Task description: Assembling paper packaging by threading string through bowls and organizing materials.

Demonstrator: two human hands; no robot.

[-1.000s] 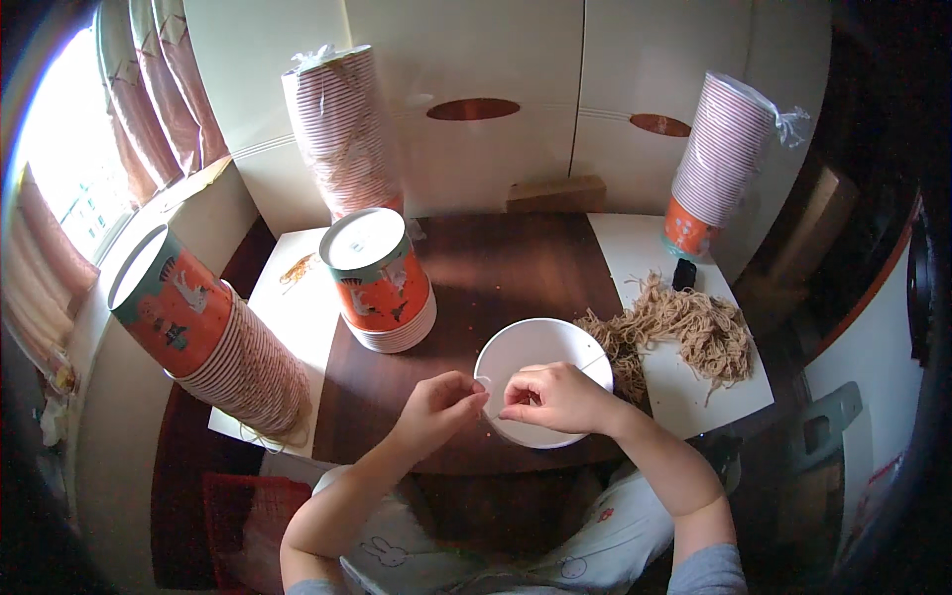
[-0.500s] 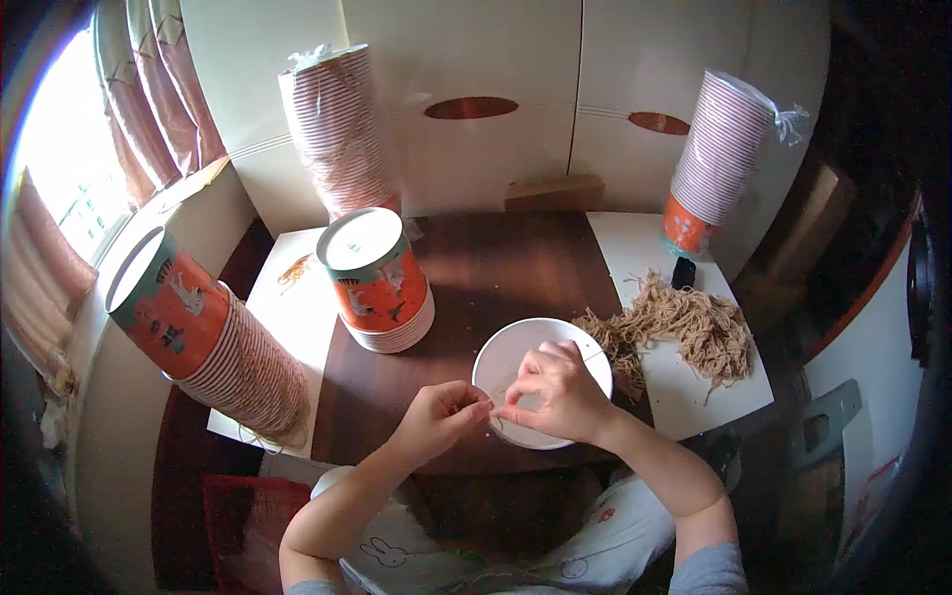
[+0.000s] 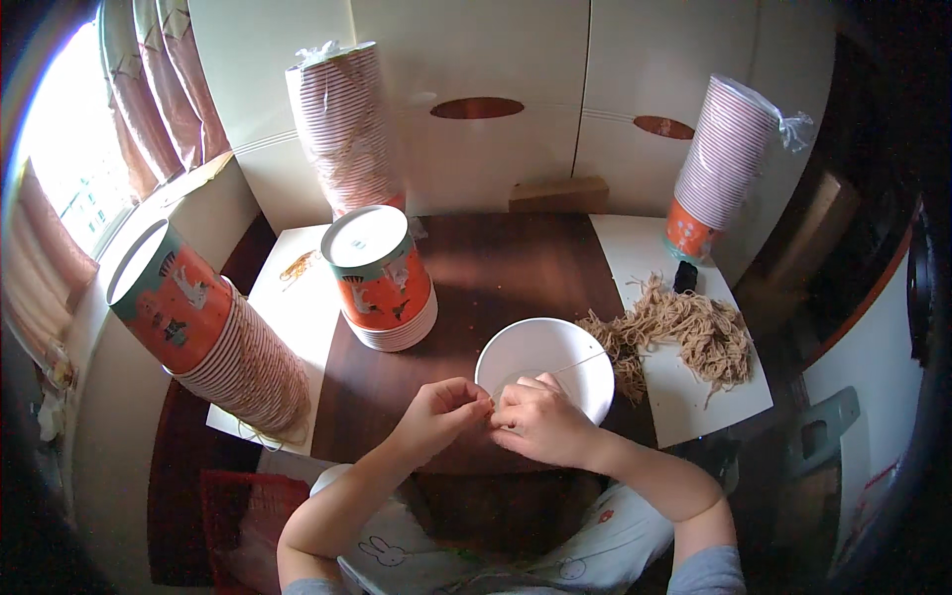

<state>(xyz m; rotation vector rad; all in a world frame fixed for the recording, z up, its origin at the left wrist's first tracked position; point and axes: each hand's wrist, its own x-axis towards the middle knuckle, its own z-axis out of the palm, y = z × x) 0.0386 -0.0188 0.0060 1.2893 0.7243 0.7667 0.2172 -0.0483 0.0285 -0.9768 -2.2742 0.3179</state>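
A white paper bucket (image 3: 518, 345) stands with its mouth toward me at the near edge of the brown table. My left hand (image 3: 444, 415) is closed in a pinch at the bucket's near left rim; what its fingertips hold is too small to make out. Right beside it, my right hand (image 3: 540, 421) is curled over the bucket's mouth with its fingertips against the left ones. A thin tan cord (image 3: 582, 363) runs from my right hand across the bucket toward its far right rim. Tan cords (image 3: 699, 332) lie in a loose heap to the right of the bucket.
One orange-and-green bucket stack (image 3: 382, 288) stands upside down left of centre. Another leaning stack (image 3: 213, 317) is at far left. Plastic-wrapped stacks stand at the back left (image 3: 342, 129) and back right (image 3: 722, 159). A small black object (image 3: 685, 277) lies behind the cord heap.
My right hand has lowered and turned toward my left fingertips, its fingers curling in. The cord now shows stretched across the bucket. My left hand has barely moved.
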